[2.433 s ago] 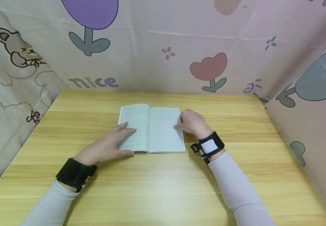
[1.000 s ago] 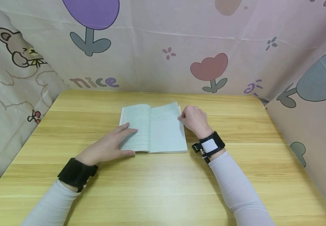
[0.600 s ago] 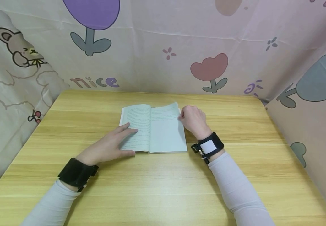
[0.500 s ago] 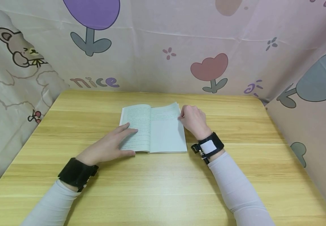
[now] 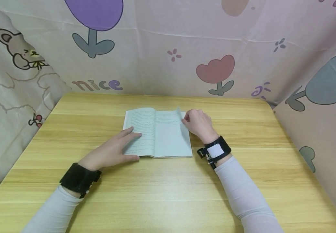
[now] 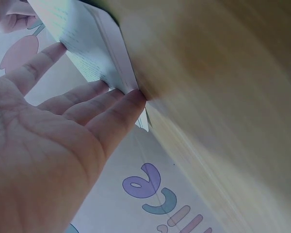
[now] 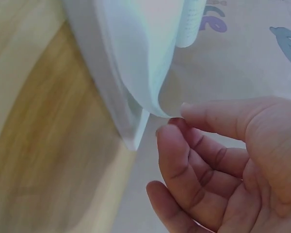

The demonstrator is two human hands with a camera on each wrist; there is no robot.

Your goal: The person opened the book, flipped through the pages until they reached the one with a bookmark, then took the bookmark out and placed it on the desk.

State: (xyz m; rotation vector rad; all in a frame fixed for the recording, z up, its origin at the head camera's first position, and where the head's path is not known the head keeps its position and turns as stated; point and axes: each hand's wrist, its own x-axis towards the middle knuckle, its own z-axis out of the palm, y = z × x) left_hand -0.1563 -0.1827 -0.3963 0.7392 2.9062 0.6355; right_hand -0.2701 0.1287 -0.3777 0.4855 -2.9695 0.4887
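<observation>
An open book with pale greenish pages lies on the table. Its left page carries lines of text; the right one has text only near the top. My left hand rests on the left page with its fingers spread and straight, as the left wrist view also shows. At the book's right edge, my right hand pinches the corner of a page between thumb and index finger. That page curls up off the stack beneath it, and the other right fingers are loosely bent.
The wooden table stretches around the book on all sides. A printed cloth with flowers and a bear hangs behind it and along both sides. Each wrist wears a black strap.
The right hand has gone from the right page's edge to its upper corner. The page corner has lifted and now curls leftward. My left hand has stayed nearly still.
</observation>
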